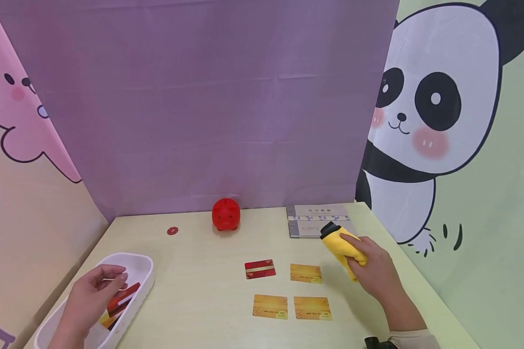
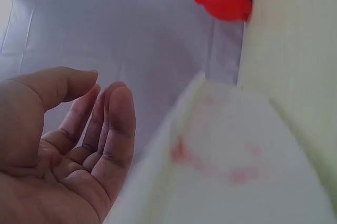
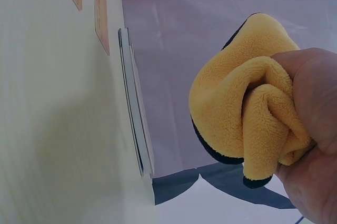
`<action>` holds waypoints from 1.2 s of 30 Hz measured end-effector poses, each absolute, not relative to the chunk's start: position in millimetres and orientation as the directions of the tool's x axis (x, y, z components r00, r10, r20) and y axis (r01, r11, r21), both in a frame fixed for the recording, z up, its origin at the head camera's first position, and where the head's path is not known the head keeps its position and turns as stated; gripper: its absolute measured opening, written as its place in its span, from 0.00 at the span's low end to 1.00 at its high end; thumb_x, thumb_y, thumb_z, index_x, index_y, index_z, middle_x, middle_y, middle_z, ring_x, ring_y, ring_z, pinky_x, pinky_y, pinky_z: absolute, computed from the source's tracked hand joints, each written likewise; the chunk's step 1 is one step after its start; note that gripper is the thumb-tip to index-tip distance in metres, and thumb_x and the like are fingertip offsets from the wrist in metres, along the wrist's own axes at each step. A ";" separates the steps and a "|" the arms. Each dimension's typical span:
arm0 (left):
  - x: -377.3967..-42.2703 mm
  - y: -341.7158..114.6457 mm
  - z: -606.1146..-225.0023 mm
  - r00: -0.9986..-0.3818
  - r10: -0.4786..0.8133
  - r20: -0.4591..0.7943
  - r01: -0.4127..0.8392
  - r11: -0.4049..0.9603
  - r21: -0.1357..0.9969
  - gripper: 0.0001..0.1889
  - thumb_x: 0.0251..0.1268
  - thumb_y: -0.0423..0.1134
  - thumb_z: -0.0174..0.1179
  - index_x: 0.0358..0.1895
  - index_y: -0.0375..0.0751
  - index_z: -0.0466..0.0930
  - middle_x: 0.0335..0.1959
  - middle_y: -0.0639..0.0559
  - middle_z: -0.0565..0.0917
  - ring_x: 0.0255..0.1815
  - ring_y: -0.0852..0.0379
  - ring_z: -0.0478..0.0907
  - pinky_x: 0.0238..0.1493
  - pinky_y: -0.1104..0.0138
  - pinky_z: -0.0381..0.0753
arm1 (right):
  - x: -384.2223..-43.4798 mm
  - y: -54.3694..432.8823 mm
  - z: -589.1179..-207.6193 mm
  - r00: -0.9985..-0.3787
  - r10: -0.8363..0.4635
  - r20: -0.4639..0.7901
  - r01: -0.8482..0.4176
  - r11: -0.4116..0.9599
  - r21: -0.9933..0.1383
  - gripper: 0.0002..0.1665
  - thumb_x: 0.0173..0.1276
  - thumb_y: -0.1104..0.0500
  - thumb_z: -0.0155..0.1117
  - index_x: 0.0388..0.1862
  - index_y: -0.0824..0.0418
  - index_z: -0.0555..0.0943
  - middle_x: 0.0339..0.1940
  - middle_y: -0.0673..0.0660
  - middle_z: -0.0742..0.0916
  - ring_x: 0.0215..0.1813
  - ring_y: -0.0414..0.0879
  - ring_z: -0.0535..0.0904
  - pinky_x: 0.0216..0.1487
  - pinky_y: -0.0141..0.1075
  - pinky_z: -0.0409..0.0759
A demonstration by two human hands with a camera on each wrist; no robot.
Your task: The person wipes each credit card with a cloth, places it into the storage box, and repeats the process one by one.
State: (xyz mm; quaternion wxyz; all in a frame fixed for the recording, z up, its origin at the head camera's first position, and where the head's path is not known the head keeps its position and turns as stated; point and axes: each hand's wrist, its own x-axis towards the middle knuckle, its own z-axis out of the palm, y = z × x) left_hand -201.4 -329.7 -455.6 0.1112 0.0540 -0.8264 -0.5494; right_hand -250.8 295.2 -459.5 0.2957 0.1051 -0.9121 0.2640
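Purple cloth hung behind the pale table point(image 1: 209, 286) where we worked, with cartoon animals on the walls either side. At far left our left hand point(image 1: 91, 295) hovered over the white tray point(image 1: 145, 271), fingers loosely spread and holding nothing, just above the red and gold cards point(image 1: 121, 301) lying in it. Further back sat a small red disc point(image 1: 172, 230) and the red piggy bank point(image 1: 225, 214). Mid-table lay one red card point(image 1: 259, 269) and three gold cards point(image 1: 304, 273) (set apart in two rows). At right our right hand point(image 1: 375, 271) was clamped on a bunched yellow cloth point(image 1: 341, 245), near the grey booklet point(image 1: 316, 220). We judged ourselves between cards: fetching another from the tray seemed the step in hand, calling for a clean pinch on one card.
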 end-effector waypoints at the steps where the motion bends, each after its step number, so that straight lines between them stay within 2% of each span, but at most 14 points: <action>1: -204.0 -323.4 -453.9 -0.969 -0.203 0.143 0.056 0.380 0.923 0.17 0.72 0.40 0.69 0.56 0.32 0.81 0.39 0.51 0.87 0.36 0.57 0.88 0.40 0.68 0.90 | -250.9 295.7 -459.7 -0.805 -0.034 0.592 -0.343 0.841 -0.419 0.34 0.63 0.68 0.75 0.68 0.51 0.83 0.49 0.55 0.86 0.37 0.49 0.76 0.34 0.40 0.78; 5: -214.8 -296.4 -451.0 -0.962 -0.142 0.231 0.170 0.348 0.922 0.15 0.72 0.36 0.69 0.54 0.30 0.81 0.40 0.45 0.86 0.36 0.55 0.88 0.39 0.65 0.90 | -251.1 297.9 -460.7 -0.813 -0.027 0.582 -0.331 0.843 -0.423 0.34 0.63 0.68 0.75 0.69 0.51 0.83 0.49 0.55 0.86 0.37 0.49 0.77 0.34 0.40 0.78; 9: -226.2 -269.8 -451.5 -0.941 -0.073 0.332 0.288 0.343 0.894 0.10 0.71 0.32 0.68 0.50 0.31 0.82 0.37 0.44 0.85 0.33 0.55 0.86 0.38 0.64 0.90 | -251.3 299.4 -462.5 -0.816 -0.021 0.577 -0.327 0.840 -0.432 0.34 0.63 0.68 0.75 0.69 0.51 0.83 0.49 0.55 0.86 0.37 0.49 0.77 0.34 0.39 0.78; 12: -234.7 -251.5 -451.9 -0.937 -0.037 0.346 0.314 0.338 0.887 0.09 0.71 0.33 0.69 0.49 0.34 0.83 0.37 0.44 0.86 0.33 0.54 0.86 0.38 0.65 0.89 | -251.2 299.6 -463.7 -0.822 -0.016 0.570 -0.322 0.839 -0.440 0.34 0.64 0.68 0.75 0.69 0.50 0.83 0.50 0.55 0.86 0.38 0.49 0.77 0.34 0.39 0.78; 20: -255.7 -207.6 -454.4 -0.965 0.025 0.260 0.248 0.404 0.881 0.09 0.70 0.36 0.70 0.50 0.45 0.84 0.45 0.50 0.86 0.44 0.53 0.84 0.47 0.66 0.85 | -252.2 300.6 -467.3 -0.820 -0.016 0.572 -0.331 0.828 -0.452 0.33 0.64 0.68 0.75 0.68 0.51 0.83 0.49 0.55 0.86 0.37 0.49 0.77 0.33 0.38 0.79; 26: -275.1 -178.0 -466.3 -0.974 0.083 0.212 0.227 0.424 0.877 0.13 0.68 0.37 0.72 0.52 0.49 0.84 0.47 0.53 0.85 0.48 0.53 0.83 0.51 0.63 0.87 | -253.2 302.8 -470.3 -0.812 -0.019 0.583 -0.346 0.821 -0.455 0.33 0.64 0.68 0.75 0.68 0.52 0.84 0.49 0.55 0.87 0.36 0.48 0.77 0.33 0.37 0.78; 36: -308.7 -138.4 -498.8 -0.961 0.262 0.083 0.196 0.444 0.874 0.20 0.68 0.43 0.73 0.60 0.45 0.81 0.56 0.47 0.83 0.54 0.51 0.80 0.52 0.59 0.87 | -255.2 302.9 -474.3 -0.815 -0.025 0.579 -0.351 0.817 -0.458 0.32 0.64 0.66 0.76 0.68 0.51 0.84 0.49 0.55 0.87 0.35 0.47 0.75 0.33 0.38 0.76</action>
